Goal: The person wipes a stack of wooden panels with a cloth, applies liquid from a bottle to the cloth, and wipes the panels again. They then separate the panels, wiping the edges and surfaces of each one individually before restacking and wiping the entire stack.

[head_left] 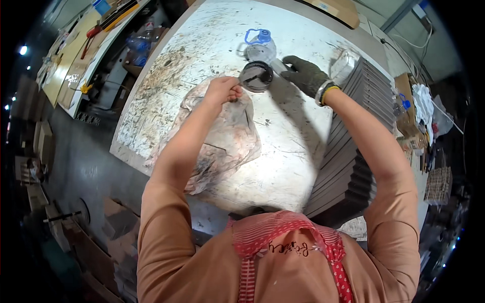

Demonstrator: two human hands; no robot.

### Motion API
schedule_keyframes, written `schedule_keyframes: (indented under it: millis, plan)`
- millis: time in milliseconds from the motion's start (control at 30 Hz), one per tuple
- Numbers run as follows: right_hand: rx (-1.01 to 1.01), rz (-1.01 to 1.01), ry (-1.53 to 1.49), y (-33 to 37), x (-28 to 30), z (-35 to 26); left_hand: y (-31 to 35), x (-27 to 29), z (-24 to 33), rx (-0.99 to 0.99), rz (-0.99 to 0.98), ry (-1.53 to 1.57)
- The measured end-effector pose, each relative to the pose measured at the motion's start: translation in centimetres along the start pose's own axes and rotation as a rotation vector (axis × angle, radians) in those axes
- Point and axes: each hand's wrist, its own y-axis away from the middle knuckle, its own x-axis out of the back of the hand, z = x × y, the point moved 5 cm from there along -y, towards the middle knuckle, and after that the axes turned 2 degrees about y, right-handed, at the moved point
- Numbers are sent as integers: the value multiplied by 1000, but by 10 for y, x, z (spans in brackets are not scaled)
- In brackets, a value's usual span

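Note:
My bare left hand (224,91) is closed in a pinch at the left rim of a round dark container (256,77). A thin dark strip, perhaps a handle, runs from its fingertips into the container. To the right, my right hand (304,76) wears a dark grey work glove, its fingers bent around the end of a pale piece (278,66) that I cannot make out. Just behind the container stands a clear plastic jug (261,50) with a blue cap and handle. Under my left forearm lies a crumpled, stained cloth (230,134).
Dark ribbed panels (343,161) are stacked along the right side of the white, stained table (283,166). A white wrapped bundle (343,65) sits behind them. At the far edge lies a cardboard piece (333,10). A shelf with bottles (139,48) stands to the left.

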Motion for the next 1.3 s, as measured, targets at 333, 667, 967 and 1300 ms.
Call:
schedule_keyframes:
  millis: [333,667,967,1300]
  plan:
    - [25,15,177,-15,-20,-15,17,-9,6,4,-54,193]
    - [-354,-179,-904,-10,-35,11,10,-5,2,-42,11,231]
    - [-464,-261,-1597,13,-46,-4,11,-39,-17,-30,-36,517]
    - [-467,-211,-1562,17,-40,-2,5,-30,-18,-135,6,508]
